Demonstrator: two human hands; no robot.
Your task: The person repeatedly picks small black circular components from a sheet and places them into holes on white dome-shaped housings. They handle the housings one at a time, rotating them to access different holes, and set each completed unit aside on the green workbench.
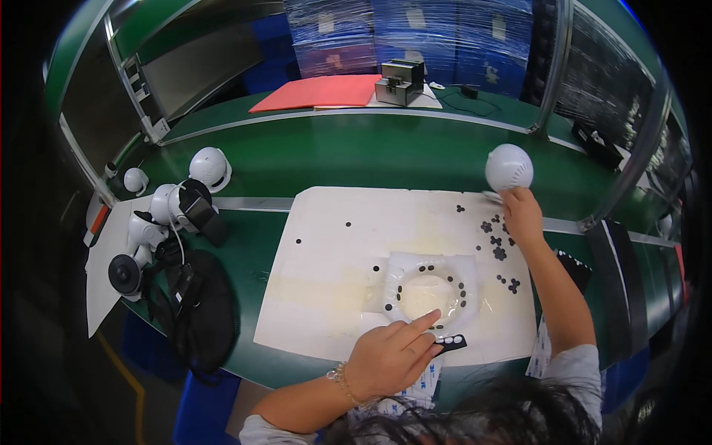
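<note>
At the far right of the white board, my right hand is closed on the lower edge of a white ball-shaped device with slots. My left hand is near the front edge, its index finger stretched over a clear plastic ring-shaped tray. Small black round pads sit around that tray's ring. From under my left fingers sticks out a black strip with white spots, seemingly held; the thumb is hidden. Black pad clusters lie on the board beside my right forearm.
White jointed devices with black parts and a black bag lie at left. Another white ball device stands behind them. On the rear shelf are a red sheet and a metal block. Metal posts rise at right.
</note>
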